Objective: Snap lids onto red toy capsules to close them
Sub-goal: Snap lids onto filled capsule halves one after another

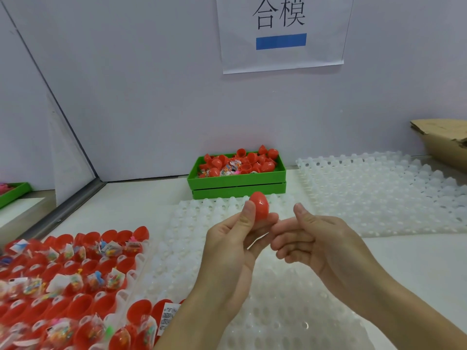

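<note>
My left hand [235,238] holds a closed red egg-shaped capsule [260,205] upright between thumb and fingers, above the white moulded tray [202,223]. My right hand [321,241] sits just to the right of it, fingers curled, fingertips near the left hand's fingertips, holding nothing that I can see. At lower left, several open red capsule halves [75,289] stand in a tray, many with small bagged toys inside. A green box [237,180] at the back holds loose red lids [252,160] and toy bags.
A second white moulded tray [379,193] lies at the right, with a cardboard box [444,142] behind it. A paper sign [280,34] hangs on the wall. A divider panel [68,160] stands at the left, with another green tray [15,193] beyond it.
</note>
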The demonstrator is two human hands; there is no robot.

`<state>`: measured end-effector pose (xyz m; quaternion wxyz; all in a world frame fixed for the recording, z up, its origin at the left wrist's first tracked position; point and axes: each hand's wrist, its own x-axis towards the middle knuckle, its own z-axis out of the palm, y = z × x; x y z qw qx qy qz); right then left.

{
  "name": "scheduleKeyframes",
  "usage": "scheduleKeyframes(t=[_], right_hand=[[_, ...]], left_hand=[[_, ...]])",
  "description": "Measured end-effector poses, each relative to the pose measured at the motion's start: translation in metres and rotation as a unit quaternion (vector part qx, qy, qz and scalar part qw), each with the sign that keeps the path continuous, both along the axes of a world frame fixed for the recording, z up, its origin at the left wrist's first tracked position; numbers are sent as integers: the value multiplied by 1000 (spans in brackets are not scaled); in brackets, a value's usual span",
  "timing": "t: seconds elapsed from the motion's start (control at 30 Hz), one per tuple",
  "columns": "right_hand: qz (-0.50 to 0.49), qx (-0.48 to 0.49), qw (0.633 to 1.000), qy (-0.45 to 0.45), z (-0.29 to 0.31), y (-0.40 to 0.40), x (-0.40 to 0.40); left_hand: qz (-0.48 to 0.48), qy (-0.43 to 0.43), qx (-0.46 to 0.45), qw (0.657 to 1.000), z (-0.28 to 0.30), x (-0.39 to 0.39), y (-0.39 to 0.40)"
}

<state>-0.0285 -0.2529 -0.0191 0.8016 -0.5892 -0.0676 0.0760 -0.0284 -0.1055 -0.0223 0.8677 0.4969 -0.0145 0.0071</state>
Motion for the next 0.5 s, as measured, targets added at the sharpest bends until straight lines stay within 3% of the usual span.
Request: scheduleKeyframes(t=[0.1, 0.17, 0.23, 0.4, 0.5], right_hand=[[-90, -81, 988, -95, -5, -1, 0], [-167, -171, 951, -197, -6, 0, -1], [-164, -206, 934, -240, -6, 3, -4], [-133, -174, 956, -197, -9, 11, -6], [-130, -146, 966, -169, -9, 9, -3]], left_hand=[[7, -18, -7, 1000, 0, -1, 0], [78, -78, 125, 986, -1, -1, -1], [165, -150, 305, 926, -2, -3, -2], [234, -240, 492, 803, -9, -6, -6], [211, -248, 513, 794, -10, -5, -6]])
